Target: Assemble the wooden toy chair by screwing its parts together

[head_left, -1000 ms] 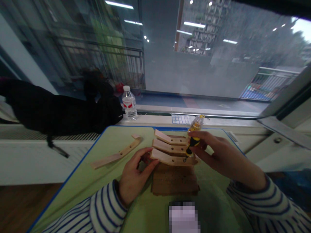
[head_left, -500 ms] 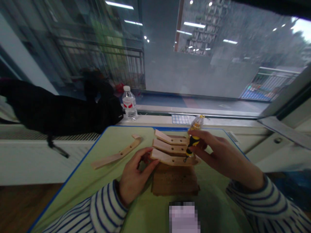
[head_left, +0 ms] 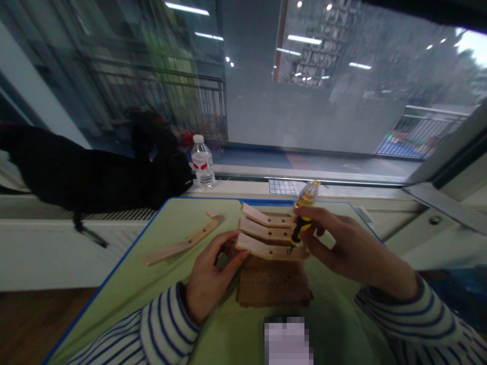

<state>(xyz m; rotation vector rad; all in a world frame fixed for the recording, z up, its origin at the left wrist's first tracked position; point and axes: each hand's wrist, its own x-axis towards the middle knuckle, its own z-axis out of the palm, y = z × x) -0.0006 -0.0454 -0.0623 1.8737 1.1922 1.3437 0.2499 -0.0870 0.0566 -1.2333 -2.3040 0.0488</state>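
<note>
My left hand point(head_left: 213, 276) pinches the left end of the nearest bent wooden piece point(head_left: 255, 247) between thumb and fingers. Two similar pieces, a middle one point(head_left: 254, 227) and a far one point(head_left: 255, 214), lie behind it in a row, each with drilled holes. Under the near piece shows a brown wooden board point(head_left: 274, 284) with small holes. In my right hand point(head_left: 342, 243) is a short screwdriver point(head_left: 302, 227) with a yellow and black handle, held by the fingers. It leans with its tip down at the near piece's right-hand hole.
A loose bent wooden piece point(head_left: 182, 244) lies left on the green table point(head_left: 152, 296). Behind the screwdriver is a clear packet point(head_left: 307, 193) with yellow parts. A phone-like object point(head_left: 287, 342), pixelated, lies in front. On the sill are a water bottle point(head_left: 203, 165) and a black bag point(head_left: 125, 177).
My right hand has shifted slightly right, its thumb easing away from the handle's lower part. The screwdriver, my left hand and the wooden pieces stay in place.
</note>
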